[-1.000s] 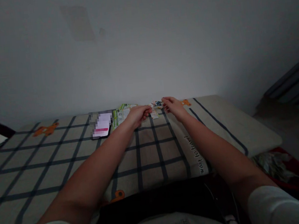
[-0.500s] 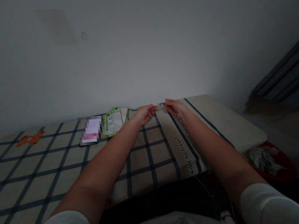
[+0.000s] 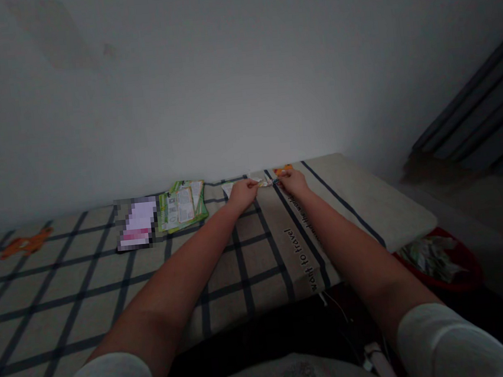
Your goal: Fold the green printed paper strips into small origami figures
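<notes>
Near the back edge of the cloth-covered surface, my left hand [image 3: 244,194] pinches one end of a small twisted strip [image 3: 268,182], whitish with some coloured parts. The other end is between the closed fingers of my right hand [image 3: 293,181]. The strip is stretched level between both hands; what it is made of is too small to tell. Just behind my right hand lies an orange item [image 3: 282,169]. A pale paper piece [image 3: 227,188] shows behind my left hand, partly hidden by it.
Left of my hands lie green-and-white packets [image 3: 181,205], a phone [image 3: 138,223] with a blurred screen and an orange cut-out shape [image 3: 28,242]. A red basin [image 3: 468,268] holding crumpled wrappers stands below the right end. A wall rises behind the checked cloth [image 3: 257,244].
The view has shifted, so the surroundings sit further left. The strip is now drawn out longer between my hands. The orange item and the pale paper piece have come into sight behind them.
</notes>
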The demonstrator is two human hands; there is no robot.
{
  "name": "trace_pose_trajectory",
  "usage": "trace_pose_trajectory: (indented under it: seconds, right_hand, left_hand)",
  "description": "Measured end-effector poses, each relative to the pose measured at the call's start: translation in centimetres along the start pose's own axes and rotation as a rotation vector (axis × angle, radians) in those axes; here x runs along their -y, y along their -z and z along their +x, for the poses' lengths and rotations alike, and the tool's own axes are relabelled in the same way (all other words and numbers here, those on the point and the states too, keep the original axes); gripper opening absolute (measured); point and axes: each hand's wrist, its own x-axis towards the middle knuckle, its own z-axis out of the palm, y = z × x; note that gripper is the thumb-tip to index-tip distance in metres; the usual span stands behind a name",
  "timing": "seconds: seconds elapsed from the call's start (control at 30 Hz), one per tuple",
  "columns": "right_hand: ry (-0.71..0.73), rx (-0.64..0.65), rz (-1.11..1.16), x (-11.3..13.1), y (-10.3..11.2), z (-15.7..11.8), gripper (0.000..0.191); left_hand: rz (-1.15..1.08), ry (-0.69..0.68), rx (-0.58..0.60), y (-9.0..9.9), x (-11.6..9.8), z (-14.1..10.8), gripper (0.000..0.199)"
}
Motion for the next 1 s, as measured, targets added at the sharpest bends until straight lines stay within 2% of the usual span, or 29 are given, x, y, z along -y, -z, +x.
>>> trace_pose_trajectory:
  seconds: [0.1, 0.23, 0.47, 0.6, 0.73, 0.8, 0.9, 1.0]
  right_hand:
    - [0.075, -0.069, -0.198, 0.5, 0.1, -0.1, 0.014]
    - [0.082, -0.108, -0.344, 1.0, 0.0, -0.4, 0.023]
    - [0.081, -0.134, -0.378, 0.9, -0.1, -0.5, 0.024]
    - [0.096, -0.192, -0.295, 1.1, 0.4, -0.6, 0.025]
    - [0.234, -0.283, -0.135, 2.8, 0.6, -1.2, 0.022]
    - [0.357, -0.305, -0.094, 4.3, 0.1, -1.9, 0.02]
    - [0.484, -0.241, -0.039, 6.9, -1.3, -3.6, 0.017]
    - [0.589, -0.076, 0.005, 9.3, -3.5, -5.7, 0.014]
  left_hand:
    - [0.054, -0.055, -0.027, 0.1, -0.1, -0.3, 0.016]
    - [0.063, -0.054, -0.024, 0.4, -0.1, -0.3, 0.018]
    - [-0.017, 0.017, -0.027, 1.3, -0.1, -0.8, 0.016]
    - [-0.048, 0.052, -0.034, 2.3, 0.2, -1.3, 0.015]
    - [-0.099, 0.057, -0.051, 4.0, 1.0, -1.7, 0.018]
    - [-0.088, 0.038, -0.095, 5.2, 1.2, -2.2, 0.018]
    - [-0.022, -0.01, -0.178, 7.5, 1.5, -3.2, 0.014]
    - [0.058, -0.079, -0.232, 10.0, 2.0, -4.5, 0.018]
